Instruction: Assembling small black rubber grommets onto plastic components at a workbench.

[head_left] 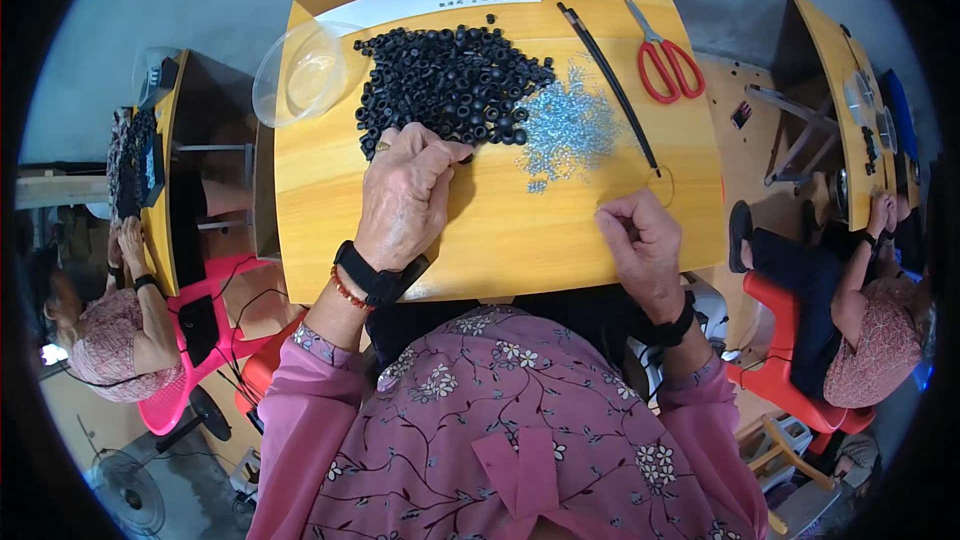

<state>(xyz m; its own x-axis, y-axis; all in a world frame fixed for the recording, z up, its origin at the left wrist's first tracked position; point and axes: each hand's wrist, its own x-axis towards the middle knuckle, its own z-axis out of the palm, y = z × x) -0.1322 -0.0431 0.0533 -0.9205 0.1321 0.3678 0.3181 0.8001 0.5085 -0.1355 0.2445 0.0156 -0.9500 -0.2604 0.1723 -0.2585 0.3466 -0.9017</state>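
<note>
Tbl [520, 245] front-ctr free; blk pcs pile [435, 75] & silver bits [568, 128] block path fwd.

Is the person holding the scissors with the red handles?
No, the scissors lie on the yellow table, apart from both the left hand and the right hand.

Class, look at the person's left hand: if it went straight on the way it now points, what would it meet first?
The left hand would likely meet the heap of small black pieces first; its near edge lies right by the fingers, though any existing contact is hard to judge.
</note>
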